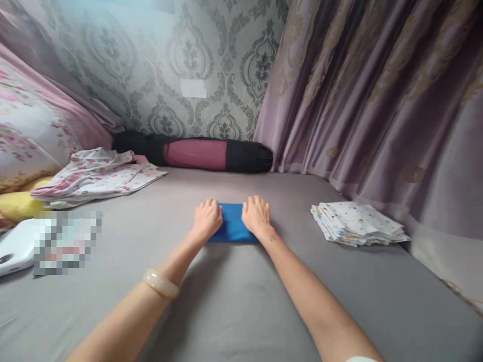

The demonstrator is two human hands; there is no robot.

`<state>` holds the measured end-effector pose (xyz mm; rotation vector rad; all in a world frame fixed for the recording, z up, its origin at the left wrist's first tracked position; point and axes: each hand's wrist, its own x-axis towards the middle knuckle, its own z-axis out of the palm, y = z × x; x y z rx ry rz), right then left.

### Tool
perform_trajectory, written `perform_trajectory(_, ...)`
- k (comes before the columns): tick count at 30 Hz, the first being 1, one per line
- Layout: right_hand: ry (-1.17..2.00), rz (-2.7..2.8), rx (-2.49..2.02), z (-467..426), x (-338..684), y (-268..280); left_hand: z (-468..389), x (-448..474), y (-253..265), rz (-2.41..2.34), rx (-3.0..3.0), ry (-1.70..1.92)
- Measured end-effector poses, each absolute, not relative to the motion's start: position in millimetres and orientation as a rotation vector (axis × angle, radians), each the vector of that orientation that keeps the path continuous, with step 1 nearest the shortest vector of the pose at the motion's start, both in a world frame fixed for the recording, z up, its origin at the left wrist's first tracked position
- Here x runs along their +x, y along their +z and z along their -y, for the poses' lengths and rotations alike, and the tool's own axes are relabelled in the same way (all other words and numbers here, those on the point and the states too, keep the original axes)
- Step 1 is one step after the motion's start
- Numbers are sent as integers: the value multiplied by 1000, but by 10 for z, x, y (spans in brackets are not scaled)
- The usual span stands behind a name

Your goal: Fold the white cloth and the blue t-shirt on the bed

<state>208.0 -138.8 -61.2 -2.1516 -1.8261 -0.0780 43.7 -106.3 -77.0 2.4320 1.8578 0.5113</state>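
A blue folded cloth (234, 224) lies flat on the grey bed sheet (234, 296), roughly in the middle of the head view. My left hand (208, 218) is closed at its left side, fingers curled over the edge, with a pale bangle on the forearm. At the opposite side, my right hand (257, 215) grips the cloth in the same way, thumb toward the middle. Both hands partly cover the cloth's ends, and the fingertips are hidden.
A stack of folded white patterned cloths (358, 223) lies to the right. Printed clothes (101, 173) and a white object (22, 246) lie left. A black and maroon bolster bag (194, 153) rests along the wall; a curtain (339, 90) hangs at right.
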Motion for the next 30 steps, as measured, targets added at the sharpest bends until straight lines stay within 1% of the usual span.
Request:
perform_trajectory(3,-16,2062,-2000,1450,1888,-760,1177,617,-898,-1744,2544,437)
perform_trajectory(9,123,2078,-2062,1493,1855,-913,1239,650,-1120,-1740,2561,371)
perform_trajectory(18,214,2083,-2112,1472,1853,-895,1206,658,-1139,-1724,2498,280)
perform_trajectory(24,246,2072,-2119,1450,1862,-879,1182,639,-1036,-1704,2460,180)
perform_trajectory(26,204,2071,-2096,1449,1861,-858,1157,621,-989,-1696,2457,210)
perform_trajectory(30,41,2131,-1949,1454,1837,-837,1099,571,-966,-1742,2596,408)
